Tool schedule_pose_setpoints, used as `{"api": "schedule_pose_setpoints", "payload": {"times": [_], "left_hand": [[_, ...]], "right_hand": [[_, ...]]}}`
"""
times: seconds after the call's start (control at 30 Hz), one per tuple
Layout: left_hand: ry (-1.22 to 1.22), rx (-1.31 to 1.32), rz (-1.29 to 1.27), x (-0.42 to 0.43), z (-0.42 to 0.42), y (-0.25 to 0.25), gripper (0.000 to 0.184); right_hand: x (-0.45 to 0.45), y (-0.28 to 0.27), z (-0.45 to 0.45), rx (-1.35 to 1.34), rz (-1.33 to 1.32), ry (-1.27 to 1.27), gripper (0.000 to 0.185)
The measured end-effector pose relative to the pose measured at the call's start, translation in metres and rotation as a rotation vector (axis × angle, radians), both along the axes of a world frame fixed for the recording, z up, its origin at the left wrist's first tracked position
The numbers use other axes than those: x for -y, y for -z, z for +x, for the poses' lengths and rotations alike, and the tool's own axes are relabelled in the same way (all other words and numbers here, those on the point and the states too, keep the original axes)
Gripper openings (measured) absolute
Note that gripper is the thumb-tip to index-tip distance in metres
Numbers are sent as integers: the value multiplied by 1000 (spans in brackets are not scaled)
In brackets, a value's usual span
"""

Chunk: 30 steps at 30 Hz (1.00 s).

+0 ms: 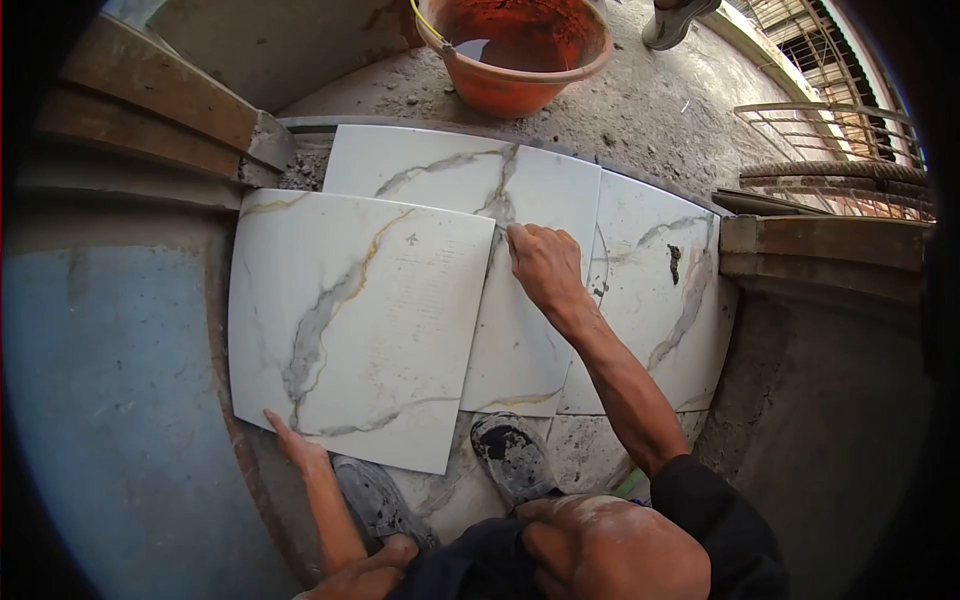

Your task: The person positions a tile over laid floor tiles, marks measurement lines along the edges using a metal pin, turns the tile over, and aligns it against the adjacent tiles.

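A white marble-patterned tile (400, 320) with grey and gold veins lies tilted over a second tile (555, 180). At its lower left edge, my left hand (292, 440) holds on, with part of the fingers hidden under the tile. My right hand (545, 262) is closed at the tile's upper right corner; what the fingertips pinch there is hidden. To the right lies a third tile (650, 290) with a dark smear on it. The person's shoes (510, 455) stand just below the tiles.
An orange bucket (520, 85) with liquid stands beyond the tiles on rough, gritty ground. Wooden frame pieces (830, 245) flank both sides. A wire-like metal rack (840, 150) and another person's shoe (670, 25) are at the upper right.
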<state>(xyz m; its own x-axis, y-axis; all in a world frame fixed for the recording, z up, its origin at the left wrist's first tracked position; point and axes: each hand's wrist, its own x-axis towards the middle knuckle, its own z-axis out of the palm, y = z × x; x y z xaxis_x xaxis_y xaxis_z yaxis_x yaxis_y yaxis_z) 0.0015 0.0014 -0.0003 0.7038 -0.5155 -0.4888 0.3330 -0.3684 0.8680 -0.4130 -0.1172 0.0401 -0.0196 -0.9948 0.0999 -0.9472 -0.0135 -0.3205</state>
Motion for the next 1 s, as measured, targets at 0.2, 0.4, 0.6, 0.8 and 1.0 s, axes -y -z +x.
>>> {"api": "schedule_pose_setpoints", "payload": {"times": [0.2,0.4,0.6,0.8,1.0], "left_hand": [[-3,6,22,0,0,0,73],[6,7,15,-1,3,4,74],[13,10,13,1,-2,-2,75],[25,63,49,0,-2,-2,76],[17,25,42,2,-5,-5,78]], "right_hand": [[7,-3,1,-43,30,-46,7],[6,-7,0,0,100,-155,7],[-19,-8,15,-4,193,-194,7],[-9,-3,-7,132,127,-64,6],[8,-5,-9,126,78,-44,7]]}}
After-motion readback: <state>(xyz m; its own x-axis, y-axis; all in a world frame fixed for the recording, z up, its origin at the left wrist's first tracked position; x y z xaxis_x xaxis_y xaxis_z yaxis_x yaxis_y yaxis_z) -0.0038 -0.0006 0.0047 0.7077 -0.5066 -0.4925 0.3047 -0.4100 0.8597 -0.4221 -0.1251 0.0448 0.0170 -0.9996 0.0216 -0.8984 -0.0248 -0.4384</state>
